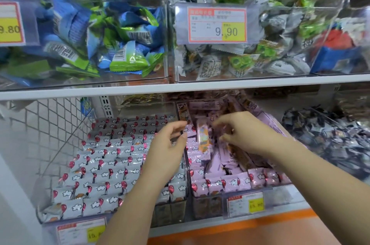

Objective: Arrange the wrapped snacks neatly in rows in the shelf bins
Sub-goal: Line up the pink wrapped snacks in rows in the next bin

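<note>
On the lower shelf a clear bin (50, 218) holds white wrapped snacks (108, 164) with red balloon prints, lying in neat rows. Right of it stands a second clear bin (208, 204) of pink wrapped snacks (236, 181), tidy in the front row and jumbled further back. One pink snack (203, 136) stands upright between my hands. My left hand (170, 142) hovers over the divider between the bins, fingers apart. Over the pink pile my right hand (240, 132) has its fingers curled and spread; neither hand grips anything that I can see.
The upper shelf carries clear bins of blue and green packets (100, 30) and grey and green packets (270, 48), with price tags (217, 24). A pile of dark wrapped sweets (330, 138) lies at lower right. A white wire mesh panel (50, 124) closes the left side.
</note>
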`<state>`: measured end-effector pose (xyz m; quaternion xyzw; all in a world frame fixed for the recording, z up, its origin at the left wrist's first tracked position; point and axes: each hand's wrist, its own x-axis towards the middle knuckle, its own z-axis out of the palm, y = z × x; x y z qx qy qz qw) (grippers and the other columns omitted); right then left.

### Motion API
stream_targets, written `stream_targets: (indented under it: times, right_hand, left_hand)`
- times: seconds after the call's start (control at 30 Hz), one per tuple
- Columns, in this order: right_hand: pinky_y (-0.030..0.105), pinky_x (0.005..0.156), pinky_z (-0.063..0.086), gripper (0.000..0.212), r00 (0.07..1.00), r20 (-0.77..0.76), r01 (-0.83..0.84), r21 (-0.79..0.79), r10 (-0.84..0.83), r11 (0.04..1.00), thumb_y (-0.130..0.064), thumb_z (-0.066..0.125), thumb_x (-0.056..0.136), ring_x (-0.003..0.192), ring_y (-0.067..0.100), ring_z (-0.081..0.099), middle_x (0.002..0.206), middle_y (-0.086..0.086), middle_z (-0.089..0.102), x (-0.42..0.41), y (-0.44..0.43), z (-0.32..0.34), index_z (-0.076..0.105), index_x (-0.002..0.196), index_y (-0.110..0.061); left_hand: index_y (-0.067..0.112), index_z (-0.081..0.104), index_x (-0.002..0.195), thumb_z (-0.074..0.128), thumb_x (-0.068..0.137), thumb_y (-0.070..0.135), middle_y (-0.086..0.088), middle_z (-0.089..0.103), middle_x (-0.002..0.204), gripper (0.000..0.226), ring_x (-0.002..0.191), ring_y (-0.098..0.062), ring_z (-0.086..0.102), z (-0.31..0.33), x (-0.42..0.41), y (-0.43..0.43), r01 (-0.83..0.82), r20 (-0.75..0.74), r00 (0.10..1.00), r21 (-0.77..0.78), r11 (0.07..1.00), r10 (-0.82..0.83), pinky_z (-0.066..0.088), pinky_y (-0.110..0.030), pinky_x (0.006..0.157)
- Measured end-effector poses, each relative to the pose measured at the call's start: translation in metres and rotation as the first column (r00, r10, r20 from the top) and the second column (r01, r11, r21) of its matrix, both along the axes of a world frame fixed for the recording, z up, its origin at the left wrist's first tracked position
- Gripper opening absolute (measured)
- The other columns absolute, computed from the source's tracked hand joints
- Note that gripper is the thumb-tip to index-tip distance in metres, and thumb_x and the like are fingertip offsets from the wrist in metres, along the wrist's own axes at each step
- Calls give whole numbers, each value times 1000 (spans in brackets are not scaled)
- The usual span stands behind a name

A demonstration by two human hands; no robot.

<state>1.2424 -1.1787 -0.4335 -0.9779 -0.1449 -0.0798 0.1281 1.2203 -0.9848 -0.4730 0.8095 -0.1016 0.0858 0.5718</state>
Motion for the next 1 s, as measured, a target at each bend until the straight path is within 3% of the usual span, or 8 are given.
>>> stream_targets:
  times: [0.1, 0.2, 0.4, 0.57, 0.63, 0.73, 0.9, 1.0]
  right_hand:
    - [26, 91, 40, 52, 992, -119, -32, -28, 29, 999, -23, 68, 83, 116, 20, 53, 129, 0, 58, 4, 1, -9, 52, 133, -25]
    - [33, 100, 42, 62, 996, -89, -10, 67, 16, 998, -30, 68, 83, 124, 21, 50, 137, 4, 53, 13, 10, -15, 43, 139, -20]
    - [42, 92, 46, 61, 986, -155, 67, 85, -54, 994, -37, 66, 82, 110, 30, 55, 121, 10, 59, 33, 30, -32, 40, 134, -16]
    - [41, 96, 44, 75, 984, -136, 137, 189, -112, 972, -36, 73, 78, 117, 29, 53, 128, 8, 57, 37, 33, -34, 36, 140, -19]
    - [35, 80, 48, 60, 983, -153, 138, 242, -103, 960, -35, 75, 76, 99, 25, 57, 109, 7, 62, 34, 32, -30, 48, 124, -11]
    - [27, 60, 40, 42, 991, -95, 119, 321, -93, 939, -32, 74, 78, 75, 20, 54, 84, 7, 59, 24, 25, -19, 55, 105, -5]
    - [24, 65, 38, 52, 978, 139, 83, 415, -154, 906, -24, 71, 81, 78, 17, 60, 88, 6, 68, 6, 10, 0, 52, 128, -20]
    - [18, 57, 34, 49, 980, 138, 69, 430, -141, 900, -25, 70, 82, 74, 12, 58, 83, 3, 67, -6, 7, 8, 53, 128, -20]
  left_hand:
    - [38, 53, 112, 51, 96, 16, 27, 54, 109, 27, 101, 15, 47, -1, 0, -2, -3, 19, 1000, 31, 1000, 3, 37, -5, 80]
    - [39, 53, 111, 51, 96, 16, 30, 52, 107, 27, 101, 15, 47, -1, 0, -3, 0, 20, 1000, 31, 1000, 0, 37, -5, 80]
    - [37, 56, 112, 52, 96, 15, 25, 57, 110, 27, 102, 13, 50, -4, 4, 0, 1, 12, 1000, -1, 1000, -1, 38, -3, 79]
    - [39, 55, 109, 52, 96, 15, 26, 58, 109, 28, 100, 15, 51, -5, 6, 1, 5, 2, 1000, -32, 999, -5, 39, -2, 77]
    - [39, 55, 109, 52, 96, 15, 26, 58, 108, 28, 101, 14, 51, -4, 6, 1, 5, 4, 1000, -30, 1000, -5, 39, -4, 78]
    - [37, 56, 112, 52, 96, 15, 24, 59, 110, 27, 101, 13, 52, -3, 5, 1, 8, 6, 1000, -25, 1000, -8, 39, -4, 80]
    - [37, 56, 112, 52, 96, 16, 24, 59, 111, 26, 99, 16, 51, -2, 3, 4, 8, 11, 1000, 8, 1000, -8, 39, -4, 78]
    - [38, 55, 113, 53, 95, 17, 24, 57, 113, 27, 99, 15, 49, 0, 2, 2, 3, 27, 1000, 67, 998, -5, 37, -5, 77]
